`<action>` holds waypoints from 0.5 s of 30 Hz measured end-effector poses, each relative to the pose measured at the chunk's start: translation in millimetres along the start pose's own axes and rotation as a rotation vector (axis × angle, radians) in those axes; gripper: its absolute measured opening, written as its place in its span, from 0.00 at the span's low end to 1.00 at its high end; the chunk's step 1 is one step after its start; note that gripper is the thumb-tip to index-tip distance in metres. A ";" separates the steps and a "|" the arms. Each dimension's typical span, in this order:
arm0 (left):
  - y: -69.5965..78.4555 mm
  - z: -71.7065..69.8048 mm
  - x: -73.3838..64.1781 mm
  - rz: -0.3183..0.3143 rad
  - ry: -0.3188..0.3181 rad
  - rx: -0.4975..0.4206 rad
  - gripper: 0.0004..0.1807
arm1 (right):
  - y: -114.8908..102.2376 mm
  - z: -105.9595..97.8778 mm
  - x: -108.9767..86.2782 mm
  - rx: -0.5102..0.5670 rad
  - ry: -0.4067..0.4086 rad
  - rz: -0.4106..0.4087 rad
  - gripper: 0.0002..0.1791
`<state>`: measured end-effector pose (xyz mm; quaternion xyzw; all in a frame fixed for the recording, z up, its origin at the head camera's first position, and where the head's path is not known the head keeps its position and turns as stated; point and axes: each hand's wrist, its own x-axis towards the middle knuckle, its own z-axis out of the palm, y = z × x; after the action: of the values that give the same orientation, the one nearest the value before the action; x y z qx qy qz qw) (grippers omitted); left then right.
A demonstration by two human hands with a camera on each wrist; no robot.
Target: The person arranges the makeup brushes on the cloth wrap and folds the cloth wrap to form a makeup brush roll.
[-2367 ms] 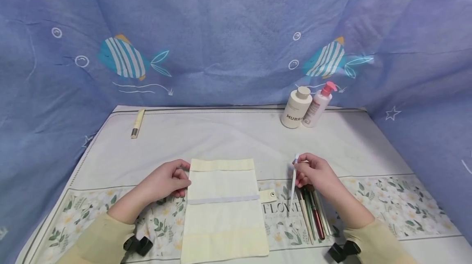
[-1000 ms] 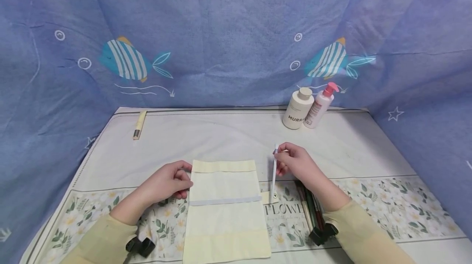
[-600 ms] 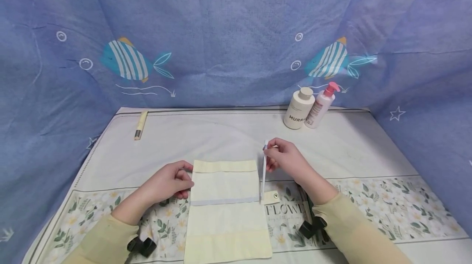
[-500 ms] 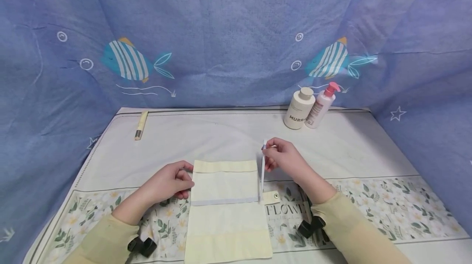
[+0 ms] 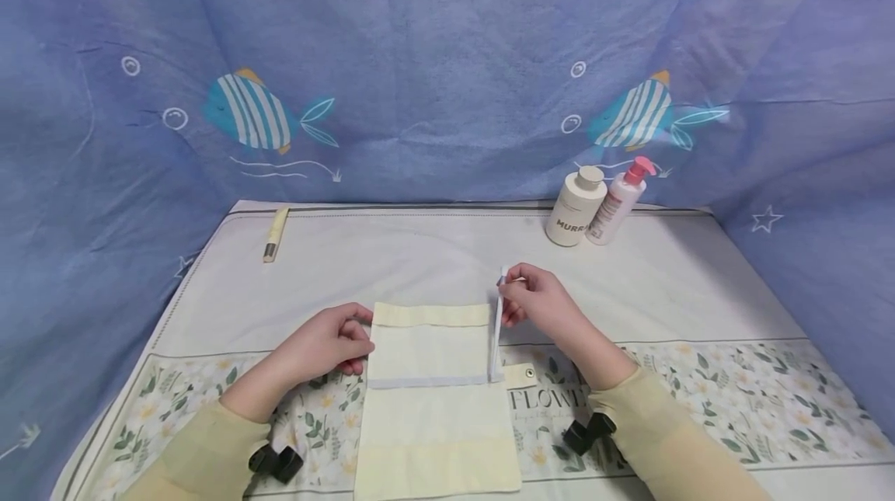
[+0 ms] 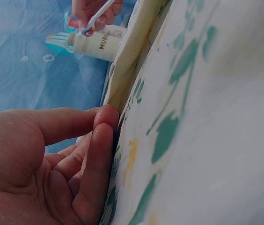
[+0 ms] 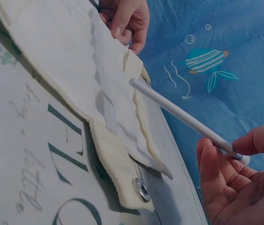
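Observation:
A cream fabric roll pouch (image 5: pixel 437 417) lies flat and unfolded, with a pale grey band (image 5: pixel 426 382) across its middle. A tab with a metal snap (image 7: pixel 143 189) sticks out from its right side. My left hand (image 5: pixel 332 344) is at the pouch's left edge, thumb and index finger pinching the cloth in the left wrist view. My right hand (image 5: pixel 538 303) pinches a slim white pen-like rod (image 7: pixel 183 115) near its upper end. The rod tilts down along the pouch's right side, its lower end overlapping the grey band in the head view.
A white bottle (image 5: pixel 576 210) and a pink-topped pump bottle (image 5: pixel 618 202) stand at the back right. A thin yellow stick (image 5: pixel 276 237) lies at the back left. Several slim handles lie mostly hidden under my right forearm. A blue fish-print curtain (image 5: pixel 419 97) hangs behind.
My right hand has carried the white rod leftward from beside the slim handles to the pouch's right edge. My left hand stays at the left edge.

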<state>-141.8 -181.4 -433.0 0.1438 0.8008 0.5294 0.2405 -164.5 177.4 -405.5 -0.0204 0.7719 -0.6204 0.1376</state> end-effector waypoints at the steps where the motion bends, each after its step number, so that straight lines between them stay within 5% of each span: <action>1: -0.1 0.0 0.5 0.001 -0.001 0.001 0.26 | 0.7 0.1 0.2 -0.001 0.003 -0.001 0.08; 15: 0.6 -0.8 -0.4 -0.023 0.004 0.002 0.25 | 4.4 -0.2 0.5 -0.012 0.021 -0.023 0.10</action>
<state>-141.9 -182.0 -432.2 0.1338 0.8034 0.5260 0.2448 -164.4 178.5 -409.8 -0.0236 0.7767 -0.6174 0.1225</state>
